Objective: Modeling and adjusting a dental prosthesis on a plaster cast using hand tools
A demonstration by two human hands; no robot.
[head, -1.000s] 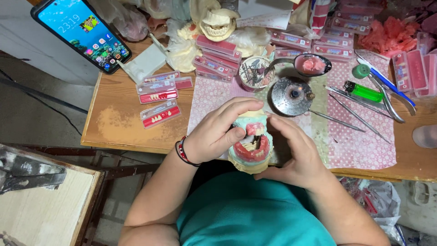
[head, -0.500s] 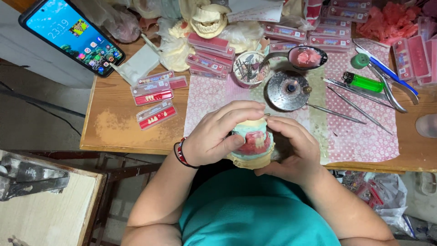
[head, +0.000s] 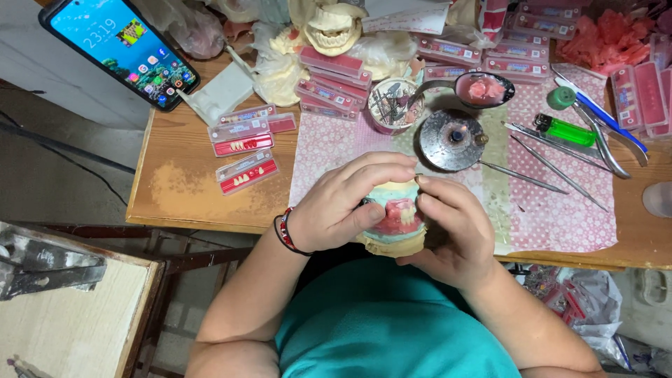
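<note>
Fingers [head: 371,168] of both hands grip denture model [head: 397,220]; spoon [head: 483,89] holds pink wax.

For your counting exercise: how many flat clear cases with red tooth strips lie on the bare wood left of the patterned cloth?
3: upper case, middle case, lower case, stacked down the bare wood. More may be hidden.

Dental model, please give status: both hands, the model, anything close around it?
Left hand and right hand both shut on dental model. Model held at table edge, pink gum with teeth showing. Round metal burner close behind; steel instruments to the right.
</note>
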